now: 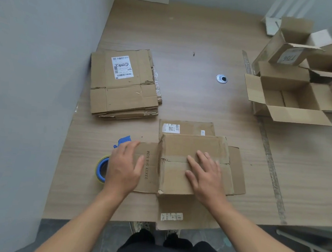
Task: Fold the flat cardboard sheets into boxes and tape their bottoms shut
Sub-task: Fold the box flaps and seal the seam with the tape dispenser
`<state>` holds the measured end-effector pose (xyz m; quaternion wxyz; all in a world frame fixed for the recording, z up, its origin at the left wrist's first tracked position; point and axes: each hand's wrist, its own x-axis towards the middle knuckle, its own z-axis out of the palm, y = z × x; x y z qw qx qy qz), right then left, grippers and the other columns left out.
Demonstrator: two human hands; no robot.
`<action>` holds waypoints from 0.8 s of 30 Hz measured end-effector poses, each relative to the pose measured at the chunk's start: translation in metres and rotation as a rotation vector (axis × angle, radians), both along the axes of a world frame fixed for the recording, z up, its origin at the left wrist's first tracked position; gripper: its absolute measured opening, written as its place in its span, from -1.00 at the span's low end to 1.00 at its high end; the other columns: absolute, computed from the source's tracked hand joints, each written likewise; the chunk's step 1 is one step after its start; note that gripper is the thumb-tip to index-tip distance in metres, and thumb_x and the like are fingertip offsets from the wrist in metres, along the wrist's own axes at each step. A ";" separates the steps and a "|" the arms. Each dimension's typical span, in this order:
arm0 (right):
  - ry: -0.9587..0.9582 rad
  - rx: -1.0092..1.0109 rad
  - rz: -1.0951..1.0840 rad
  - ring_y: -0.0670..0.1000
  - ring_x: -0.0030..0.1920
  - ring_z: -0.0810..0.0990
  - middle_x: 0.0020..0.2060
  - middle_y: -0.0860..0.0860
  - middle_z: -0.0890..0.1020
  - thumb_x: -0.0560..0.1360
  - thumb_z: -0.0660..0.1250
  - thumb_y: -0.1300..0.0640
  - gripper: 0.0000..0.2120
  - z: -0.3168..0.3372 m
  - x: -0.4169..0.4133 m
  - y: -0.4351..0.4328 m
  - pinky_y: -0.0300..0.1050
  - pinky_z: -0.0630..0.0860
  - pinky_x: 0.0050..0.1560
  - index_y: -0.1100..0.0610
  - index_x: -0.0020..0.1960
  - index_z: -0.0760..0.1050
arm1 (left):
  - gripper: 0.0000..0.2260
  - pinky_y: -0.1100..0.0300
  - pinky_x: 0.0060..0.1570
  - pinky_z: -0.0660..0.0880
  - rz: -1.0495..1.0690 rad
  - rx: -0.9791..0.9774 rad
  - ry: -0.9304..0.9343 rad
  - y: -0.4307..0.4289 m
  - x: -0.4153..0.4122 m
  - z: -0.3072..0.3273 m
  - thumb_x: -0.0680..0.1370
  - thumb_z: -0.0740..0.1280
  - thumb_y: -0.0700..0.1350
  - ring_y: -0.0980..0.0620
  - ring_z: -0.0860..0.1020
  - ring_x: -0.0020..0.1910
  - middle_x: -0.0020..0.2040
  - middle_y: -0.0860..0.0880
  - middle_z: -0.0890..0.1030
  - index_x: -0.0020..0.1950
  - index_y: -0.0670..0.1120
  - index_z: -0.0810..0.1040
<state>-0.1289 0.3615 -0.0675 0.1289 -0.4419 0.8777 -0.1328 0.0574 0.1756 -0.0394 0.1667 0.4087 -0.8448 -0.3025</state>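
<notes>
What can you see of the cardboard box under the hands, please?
The cardboard box is worn and brown, on the table near its front edge, top flaps closed along a middle seam. Other flaps spread flat around it; the left bears printed dimensions, two bear white labels. The right hand presses on the seam; the left hand lies over the left flap.

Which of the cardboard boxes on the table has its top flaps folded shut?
The box nearest the person, under the flat right hand: its two flaps meet at a middle seam. The boxes at the far right stand with flaps open.
</notes>
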 end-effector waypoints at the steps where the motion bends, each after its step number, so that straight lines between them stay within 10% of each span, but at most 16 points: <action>1: 0.002 -0.014 -0.001 -0.01 0.54 0.03 0.54 -0.03 0.24 0.56 -0.06 -0.28 -0.43 -0.001 0.000 0.000 0.05 -0.13 0.51 -0.12 0.48 0.35 | -0.53 0.11 0.18 0.32 0.061 -0.053 -0.096 -0.006 0.009 -0.001 0.56 0.23 0.10 -0.10 0.43 0.18 0.21 -0.06 0.51 0.41 -0.09 0.44; 5: 0.018 -0.048 -0.010 0.03 0.54 0.10 0.52 0.00 0.30 0.57 -0.01 -0.26 -0.46 -0.006 -0.002 0.002 0.14 0.01 0.51 -0.09 0.46 0.39 | -0.28 0.02 0.08 0.44 0.061 0.027 -0.585 -0.010 0.028 -0.009 0.59 0.22 0.22 -0.09 0.49 0.14 0.22 -0.07 0.51 0.61 0.02 -0.05; 8: 0.057 -0.084 -0.013 0.07 0.51 0.18 0.48 0.05 0.36 0.58 0.03 -0.23 -0.48 -0.008 -0.001 0.002 0.24 0.15 0.47 -0.06 0.42 0.44 | -0.24 0.10 -0.17 0.46 0.028 0.050 -0.521 -0.005 0.031 -0.018 0.63 0.21 0.11 -0.02 0.49 -0.15 0.03 -0.04 0.52 0.61 0.06 -0.28; 15: -0.049 -0.091 -0.049 0.04 0.52 0.20 0.48 -0.06 0.34 0.50 0.05 -0.33 -0.40 -0.003 -0.005 0.000 0.10 0.09 0.51 -0.09 0.41 0.44 | -0.35 0.04 -0.05 0.44 -0.068 0.199 -0.178 -0.027 0.020 0.024 0.57 0.29 -0.09 -0.14 0.52 -0.07 0.10 -0.03 0.56 0.59 0.14 0.07; 24: -0.627 -0.324 -0.199 -0.27 0.39 0.35 0.31 -0.32 0.43 0.63 0.26 0.07 -0.48 0.037 -0.019 0.004 -0.01 0.32 0.46 -0.47 0.37 0.20 | -0.27 0.22 -0.37 0.25 -0.882 -0.343 -0.147 -0.022 -0.029 0.032 0.35 0.49 -0.18 0.00 0.48 -0.36 -0.15 0.05 0.59 0.44 0.12 0.27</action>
